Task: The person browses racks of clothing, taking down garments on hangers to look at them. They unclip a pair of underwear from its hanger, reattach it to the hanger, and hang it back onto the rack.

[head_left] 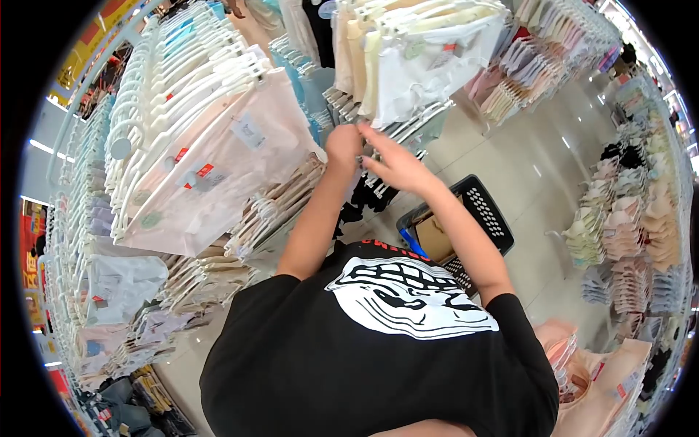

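Note:
My left hand is closed at the hanging garments in the middle; what its fingers hold, if anything, is hidden. Close beside it, my right hand has its thumb and fingers apart, with the fingertips near the left hand. Just above both hands hang white garments on white hangers. Below and around the hands are clips of more hangers with dark items. To the left, pale pink garments with red and white tags hang from a row of white hangers.
A dark shopping basket with a brown item inside stands on the tiled floor, right of my arms. Racks of small garments line the far right. Peach garments hang at lower right, and more stock at lower left.

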Available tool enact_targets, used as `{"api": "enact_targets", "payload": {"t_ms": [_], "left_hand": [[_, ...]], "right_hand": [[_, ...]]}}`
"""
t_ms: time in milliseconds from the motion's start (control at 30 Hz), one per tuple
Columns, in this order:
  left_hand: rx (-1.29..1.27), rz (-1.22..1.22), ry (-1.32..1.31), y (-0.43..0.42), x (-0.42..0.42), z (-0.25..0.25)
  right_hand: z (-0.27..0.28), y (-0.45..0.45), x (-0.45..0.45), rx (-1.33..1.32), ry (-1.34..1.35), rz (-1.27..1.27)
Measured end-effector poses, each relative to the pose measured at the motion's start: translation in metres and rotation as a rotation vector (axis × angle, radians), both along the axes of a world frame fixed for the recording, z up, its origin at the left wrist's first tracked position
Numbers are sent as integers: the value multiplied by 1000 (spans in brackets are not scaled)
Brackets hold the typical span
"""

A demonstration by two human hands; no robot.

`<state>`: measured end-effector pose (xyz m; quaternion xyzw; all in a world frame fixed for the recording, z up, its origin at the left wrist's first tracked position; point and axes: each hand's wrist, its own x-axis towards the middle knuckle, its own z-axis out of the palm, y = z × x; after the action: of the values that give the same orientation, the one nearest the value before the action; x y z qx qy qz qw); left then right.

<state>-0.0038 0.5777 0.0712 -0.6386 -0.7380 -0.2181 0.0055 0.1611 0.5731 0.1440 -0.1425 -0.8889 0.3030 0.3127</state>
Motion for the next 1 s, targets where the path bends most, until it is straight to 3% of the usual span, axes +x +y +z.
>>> {"api": "enact_targets", "payload": {"t_ms": [33, 67, 133, 233, 333, 367, 567, 667, 733, 800, 867, 1000], "left_hand": [[31, 12, 44, -1, 3, 1], [63, 28, 85, -1, 9, 1], [84, 56, 38, 9, 13, -2], [137, 31, 24, 24, 15, -20], [119, 60, -48, 42, 19, -28], [144, 51, -44, 51, 20, -35], [124, -74, -33, 79, 25, -32], [392, -113, -44, 113, 26, -59], [470, -105, -280, 132, 28, -69], [461, -60, -781, 134, 37, -59], [530, -129, -550, 129, 37, -47], [528, -167, -505, 131, 32, -43]], "right_hand": [[5, 10, -1, -1, -191, -83], [-3, 26, -1, 149, -137, -106], [18, 33, 7, 5, -249, -244], [26, 52, 23, -73, -230, -319], [18, 75, 29, 36, 16, -252], [19, 76, 34, -86, -34, -321], [24, 85, 47, -53, -92, -419], [28, 83, 50, 17, -110, -447], [28, 78, 51, 51, -113, -452], [29, 74, 53, 48, -99, -429], [26, 70, 54, 80, -110, -435], [29, 56, 53, -24, -142, -458]]}}
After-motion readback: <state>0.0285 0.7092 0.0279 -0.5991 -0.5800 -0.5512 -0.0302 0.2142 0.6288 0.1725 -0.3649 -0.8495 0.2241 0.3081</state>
